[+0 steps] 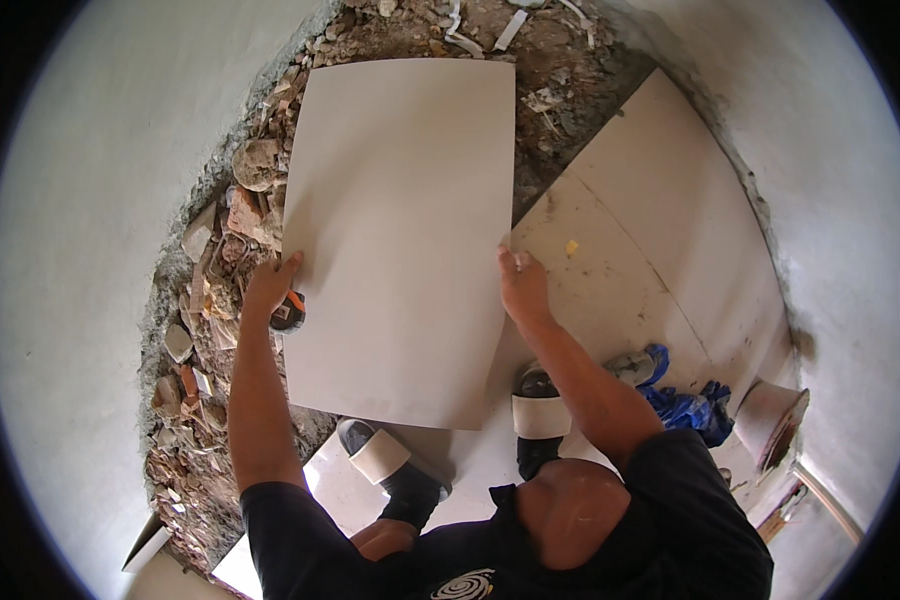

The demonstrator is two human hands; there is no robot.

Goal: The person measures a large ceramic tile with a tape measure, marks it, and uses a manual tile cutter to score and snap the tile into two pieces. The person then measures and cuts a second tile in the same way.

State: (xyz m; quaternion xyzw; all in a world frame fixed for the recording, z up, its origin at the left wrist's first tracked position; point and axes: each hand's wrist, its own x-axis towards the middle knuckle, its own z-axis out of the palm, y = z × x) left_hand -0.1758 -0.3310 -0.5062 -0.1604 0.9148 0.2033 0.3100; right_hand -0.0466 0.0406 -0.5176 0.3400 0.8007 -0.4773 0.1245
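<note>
A large rectangular beige floor tile [400, 230] lies between my arms, its long sides running away from me. My left hand [268, 284] grips its left edge, with the thumb on the face and the fingers partly hidden. On the opposite edge, my right hand [523, 283] is closed around the tile with bent fingers. Just below my left hand shows a small black and orange object [288, 312] that looks like a tape measure; whether I hold it I cannot tell. The tile covers the rubble behind it, and its near edge lies just ahead of my feet.
Broken brick and stone rubble [255, 165] runs along the left wall and the far end. Laid beige tiles [660, 200] cover the floor at right, with a yellow bit on them. Crumpled blue plastic [695, 410] and an upturned bucket-like container [770, 425] are near the right wall.
</note>
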